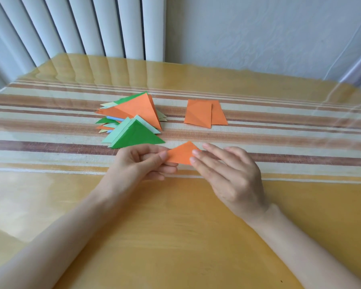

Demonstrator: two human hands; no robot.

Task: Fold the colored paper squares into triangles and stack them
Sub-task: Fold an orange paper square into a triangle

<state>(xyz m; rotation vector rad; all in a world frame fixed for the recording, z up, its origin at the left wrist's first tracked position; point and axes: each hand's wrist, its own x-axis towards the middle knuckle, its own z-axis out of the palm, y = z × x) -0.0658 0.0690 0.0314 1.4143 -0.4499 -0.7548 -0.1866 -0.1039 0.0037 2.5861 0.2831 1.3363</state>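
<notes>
- Head view looks down on a glossy yellow table [175, 226]. A beige-and-brown striped cloth band [279, 138] runs across its middle.
- A small orange folded paper triangle [181, 156] sits at the centre of the picture. Its point faces twelve o'clock and its long edge faces six o'clock.
- The left hand [142, 163] is at nine o'clock from this triangle. It pinches the triangle's left corner between the thumb and curled fingers.
- The right hand [227, 174] is at four o'clock from the triangle, with its fingers straight and slightly spread. Its fingertips [195, 152] rest on the triangle's right corner and hide it.
- Whether the triangle lies flat on the table or is lifted a little cannot be told.
- A loose pile of folded paper triangles [113, 122] lies at eleven o'clock from the held triangle, just beyond the left hand. The pile mixes orange, dark green, pale green, blue and yellow.
- A dark green paper triangle [137, 136] tops the near side of the pile, close to the left hand's fingers.
- A large orange paper triangle [138, 109] tops the far side of the pile.
- Two flat orange paper squares [204, 114] overlap at one o'clock, well apart from the pile. The left square lies on top and shows crease lines.
- White vertical ribs [81, 24] stand beyond the table at eleven o'clock, and a pale wall [258, 28] stands at one o'clock.
</notes>
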